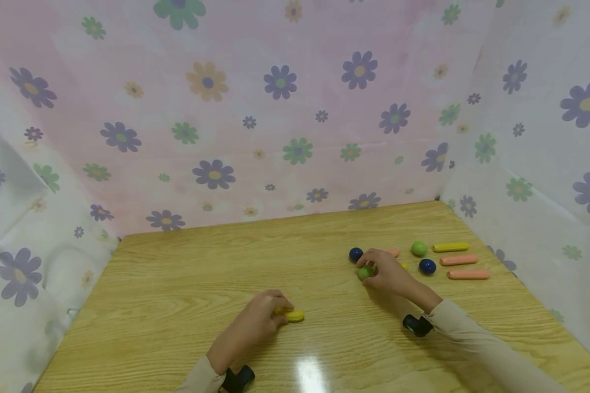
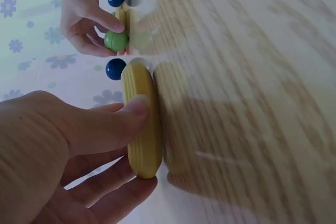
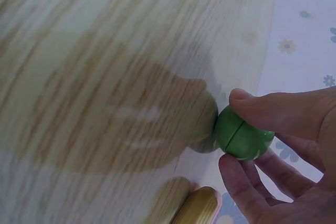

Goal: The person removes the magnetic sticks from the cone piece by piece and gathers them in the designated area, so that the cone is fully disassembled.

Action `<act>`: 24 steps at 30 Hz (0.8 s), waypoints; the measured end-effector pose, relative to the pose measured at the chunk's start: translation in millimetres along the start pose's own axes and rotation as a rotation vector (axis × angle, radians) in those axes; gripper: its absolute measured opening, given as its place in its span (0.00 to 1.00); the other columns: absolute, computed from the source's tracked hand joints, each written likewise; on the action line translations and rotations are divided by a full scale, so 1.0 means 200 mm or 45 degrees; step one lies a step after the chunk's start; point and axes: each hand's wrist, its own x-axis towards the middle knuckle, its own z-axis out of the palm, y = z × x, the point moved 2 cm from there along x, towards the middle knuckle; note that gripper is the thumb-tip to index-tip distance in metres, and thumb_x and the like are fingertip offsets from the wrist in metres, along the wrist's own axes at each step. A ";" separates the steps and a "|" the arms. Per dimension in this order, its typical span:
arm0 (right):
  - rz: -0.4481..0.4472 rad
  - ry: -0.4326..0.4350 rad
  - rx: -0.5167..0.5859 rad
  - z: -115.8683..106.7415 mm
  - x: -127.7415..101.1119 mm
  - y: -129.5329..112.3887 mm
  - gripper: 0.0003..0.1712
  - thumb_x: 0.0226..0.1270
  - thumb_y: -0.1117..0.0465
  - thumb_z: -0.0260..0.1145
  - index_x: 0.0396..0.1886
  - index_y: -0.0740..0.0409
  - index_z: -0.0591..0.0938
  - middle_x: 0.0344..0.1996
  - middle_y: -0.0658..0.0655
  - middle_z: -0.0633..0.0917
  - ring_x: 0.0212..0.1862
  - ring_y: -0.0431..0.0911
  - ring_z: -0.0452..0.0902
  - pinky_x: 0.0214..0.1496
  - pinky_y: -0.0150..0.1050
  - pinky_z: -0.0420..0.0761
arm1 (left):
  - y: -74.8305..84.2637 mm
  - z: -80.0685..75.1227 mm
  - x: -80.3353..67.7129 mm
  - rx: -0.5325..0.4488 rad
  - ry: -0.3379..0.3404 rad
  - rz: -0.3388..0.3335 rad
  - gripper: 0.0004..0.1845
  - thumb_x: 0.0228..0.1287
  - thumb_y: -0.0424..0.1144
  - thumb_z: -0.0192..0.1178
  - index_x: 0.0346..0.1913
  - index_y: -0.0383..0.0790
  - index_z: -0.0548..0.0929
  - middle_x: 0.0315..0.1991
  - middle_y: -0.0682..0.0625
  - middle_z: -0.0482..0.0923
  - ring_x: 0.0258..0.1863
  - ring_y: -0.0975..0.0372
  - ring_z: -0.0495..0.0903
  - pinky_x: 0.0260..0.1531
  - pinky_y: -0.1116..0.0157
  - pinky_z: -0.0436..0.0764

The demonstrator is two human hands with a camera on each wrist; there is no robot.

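On the wooden table (image 1: 187, 284), seen from my head, my left hand (image 1: 255, 325) pinches a yellow rounded stick (image 1: 292, 315) flat on the wood at about seven o'clock. My right hand (image 1: 385, 271) curls round a small green ball (image 1: 364, 272) at about four o'clock, close beside a dark blue ball (image 1: 355, 254). Pink sticks (image 1: 468, 274) lie further out at three o'clock.

From my left wrist, thumb and fingers (image 2: 137, 109) grip the stick along its edges; holding nearer its middle should steady it.

From my right wrist, fingertips (image 3: 247, 103) clasp the green ball, which touches the table. I should keep a light, even pinch so it cannot roll. The ball's far side is hidden, and a yellow stick (image 3: 199, 208) is cut off below.
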 end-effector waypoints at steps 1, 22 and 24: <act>-0.001 -0.003 0.005 0.00 0.00 0.00 0.18 0.45 0.75 0.74 0.38 0.64 0.83 0.37 0.57 0.80 0.37 0.49 0.73 0.32 0.37 0.77 | 0.01 0.00 0.00 -0.002 -0.012 0.001 0.11 0.54 0.30 0.69 0.42 0.37 0.86 0.39 0.52 0.80 0.41 0.61 0.78 0.40 0.68 0.79; -0.054 0.062 0.000 -0.10 -0.09 -0.03 0.13 0.55 0.72 0.69 0.42 0.61 0.82 0.44 0.60 0.80 0.46 0.60 0.75 0.41 0.53 0.79 | 0.03 0.03 0.02 -0.113 0.002 0.010 0.12 0.53 0.26 0.68 0.40 0.40 0.86 0.40 0.53 0.82 0.42 0.63 0.79 0.42 0.67 0.79; -0.050 0.076 -0.016 -0.11 -0.11 -0.02 0.12 0.56 0.71 0.69 0.42 0.61 0.82 0.44 0.60 0.80 0.45 0.59 0.75 0.39 0.51 0.79 | 0.05 0.04 0.04 -0.134 0.005 0.017 0.11 0.53 0.26 0.68 0.41 0.40 0.86 0.40 0.53 0.82 0.42 0.63 0.79 0.42 0.67 0.79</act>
